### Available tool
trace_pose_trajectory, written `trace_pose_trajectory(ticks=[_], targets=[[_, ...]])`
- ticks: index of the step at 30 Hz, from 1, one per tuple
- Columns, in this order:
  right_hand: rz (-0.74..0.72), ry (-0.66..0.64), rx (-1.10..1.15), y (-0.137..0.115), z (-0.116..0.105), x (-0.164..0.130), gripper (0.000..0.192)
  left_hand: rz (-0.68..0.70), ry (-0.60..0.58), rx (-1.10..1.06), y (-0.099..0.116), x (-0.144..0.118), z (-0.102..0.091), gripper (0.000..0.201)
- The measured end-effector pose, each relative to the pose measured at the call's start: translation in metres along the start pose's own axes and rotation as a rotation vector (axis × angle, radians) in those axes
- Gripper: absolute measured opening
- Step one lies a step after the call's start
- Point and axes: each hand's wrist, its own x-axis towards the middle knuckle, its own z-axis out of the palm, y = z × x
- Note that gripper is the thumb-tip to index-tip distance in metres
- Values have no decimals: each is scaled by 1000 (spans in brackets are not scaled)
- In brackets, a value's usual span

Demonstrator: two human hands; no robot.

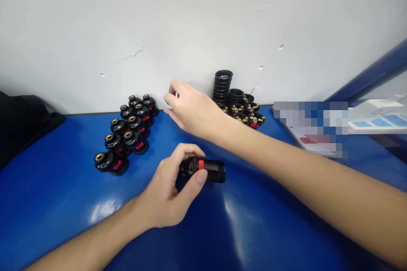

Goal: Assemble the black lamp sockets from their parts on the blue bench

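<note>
My left hand [173,190] is closed around a black lamp holder [216,171], which lies on its side with its wide end pointing right. A red mark shows on its body between finger and thumb. My right hand [190,108] reaches across above the table, with loosely bent fingers and the thumb apart from them. Nothing shows between its fingers. Just left of it, several assembled black lamp holders [136,139] with brass-ringed tops and red marks stand in two slanting rows. Behind my right wrist stand several black sockets [252,108] with brass contacts facing up.
A stack of black threaded rings [221,87] stands against the pale wall [197,21], with another ring [237,94] beside it. Papers [308,139], partly blurred out, lie at the right of the blue table [63,194]. Black cloth [25,123] lies at the far left.
</note>
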Motion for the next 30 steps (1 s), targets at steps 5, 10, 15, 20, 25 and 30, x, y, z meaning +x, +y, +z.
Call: trace_pose_trajectory(ticks=[5, 10, 15, 20, 25, 30], targets=[[190, 142, 492, 3, -30, -50, 21, -2, 66, 12, -8, -3, 5, 23], [508, -126, 879, -1, -46, -106, 38, -62, 25, 43, -13, -3, 6, 27], [656, -383, 1157, -18, -37, -142, 45, -52, -6, 72, -11, -2, 6, 22], [633, -255, 1269, -28, -19, -150, 39, -43, -40, 76, -9, -2, 5, 17], [581, -174, 1254, -31, -13, -154, 29, -22, -16, 73, -8, -2, 2, 21], [246, 106, 919, -25, -7, -160, 28, -117, 17, 52, -8, -3, 1, 31]])
